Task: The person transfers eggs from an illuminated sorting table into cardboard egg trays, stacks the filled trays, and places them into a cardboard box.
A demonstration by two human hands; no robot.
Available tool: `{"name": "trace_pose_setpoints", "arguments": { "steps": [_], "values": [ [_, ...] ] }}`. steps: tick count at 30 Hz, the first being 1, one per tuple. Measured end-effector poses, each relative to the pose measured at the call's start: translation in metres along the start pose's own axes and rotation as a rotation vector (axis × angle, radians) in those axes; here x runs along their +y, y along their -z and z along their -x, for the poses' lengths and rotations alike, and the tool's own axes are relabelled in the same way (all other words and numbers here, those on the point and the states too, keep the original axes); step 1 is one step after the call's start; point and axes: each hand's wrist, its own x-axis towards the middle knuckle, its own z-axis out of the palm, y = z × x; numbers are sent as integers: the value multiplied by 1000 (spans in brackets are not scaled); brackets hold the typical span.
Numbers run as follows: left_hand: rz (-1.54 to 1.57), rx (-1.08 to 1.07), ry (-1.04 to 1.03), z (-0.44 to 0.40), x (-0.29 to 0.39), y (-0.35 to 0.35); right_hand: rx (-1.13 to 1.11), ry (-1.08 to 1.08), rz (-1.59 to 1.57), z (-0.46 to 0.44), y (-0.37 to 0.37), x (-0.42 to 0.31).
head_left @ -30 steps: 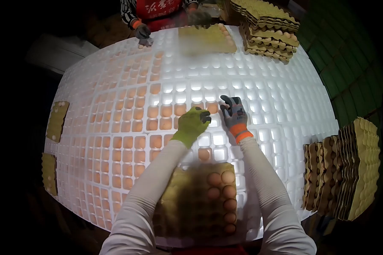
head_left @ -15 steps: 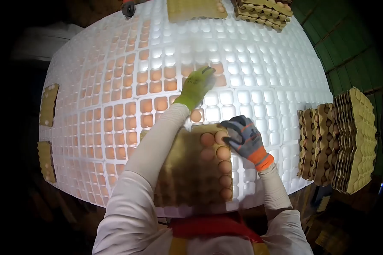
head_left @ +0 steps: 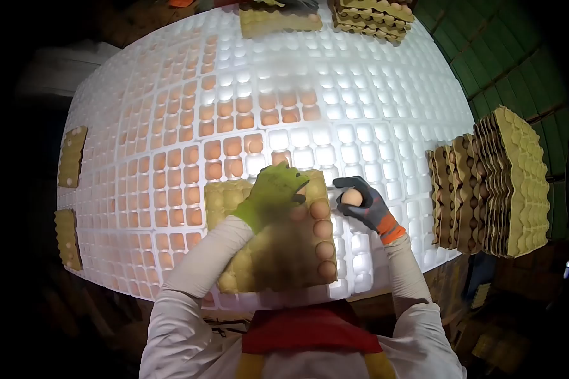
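My left hand (head_left: 275, 192), in a green glove, curls over the upper part of a cardboard egg tray (head_left: 234, 252); what its fingers hold is hard to make out. My right hand (head_left: 363, 205), in a grey glove with an orange cuff, grips an egg (head_left: 352, 198) just right of that tray. Several eggs (head_left: 323, 228) line the tray's right column. Beyond lies a white moulded tray surface (head_left: 325, 136), with eggs (head_left: 232, 146) in many of its left and middle pockets.
Stacked cardboard trays (head_left: 512, 183) stand at the right edge, and another stack (head_left: 373, 22) at the far edge. A far tray (head_left: 278, 24) has a co-worker's gloved hand above it. Two small cardboard pieces (head_left: 73, 158) lie at the left.
My left hand has come back from the far pockets to the cardboard tray. My right hand has closed on an egg and shifted slightly off the tray's corner. The view has tilted down since the first frame.
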Motion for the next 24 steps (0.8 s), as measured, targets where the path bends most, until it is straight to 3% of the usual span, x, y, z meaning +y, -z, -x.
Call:
{"name": "trace_pose_setpoints", "arguments": {
  "steps": [1, 4, 5, 7, 8, 9, 10, 11, 13, 16, 18, 20, 22, 23, 24],
  "values": [
    [-24, -3, -12, 4, 2, 2, -70, 144, 370, -2, -5, 2],
    [289, 185, 133, 23, -1, 6, -116, -57, 562, -8, -30, -9],
    [715, 168, 292, 28, -4, 7, -116, -67, 691, -11, -30, -16],
    [1567, 110, 612, 44, -7, 9, -68, -125, 393, -4, -23, -5],
    [1670, 64, 579, 49, -2, 16, -29, -179, 178, 3, -19, 6],
    [1275, 94, 422, 52, 4, 13, 7, -229, -32, 8, -14, 6],
    [882, 118, 270, 52, 13, 8, -12, -475, -443, 18, -4, 0],
    [487, 135, 119, 50, 19, 4, 15, -431, -745, 25, -5, -5],
    [433, 18, 147, 49, 26, -6, 124, -386, -938, 36, -8, -18],
    [373, -95, 201, 48, 29, -8, -13, -373, -544, 34, -4, -4],
    [378, -104, 241, 51, 26, 11, -175, -173, 35, 22, -9, -10],
    [1144, -54, 523, 61, 39, 36, -307, -179, 816, 18, -28, -38],
    [1732, -11, 662, 82, 38, 30, -391, -287, 986, 14, -47, -39],
    [1751, 10, 654, 83, 49, 34, -383, -285, 1025, 14, -50, -39],
    [1769, 37, 641, 79, 63, 42, -272, -282, 854, 18, -46, -36]
  ]
}}
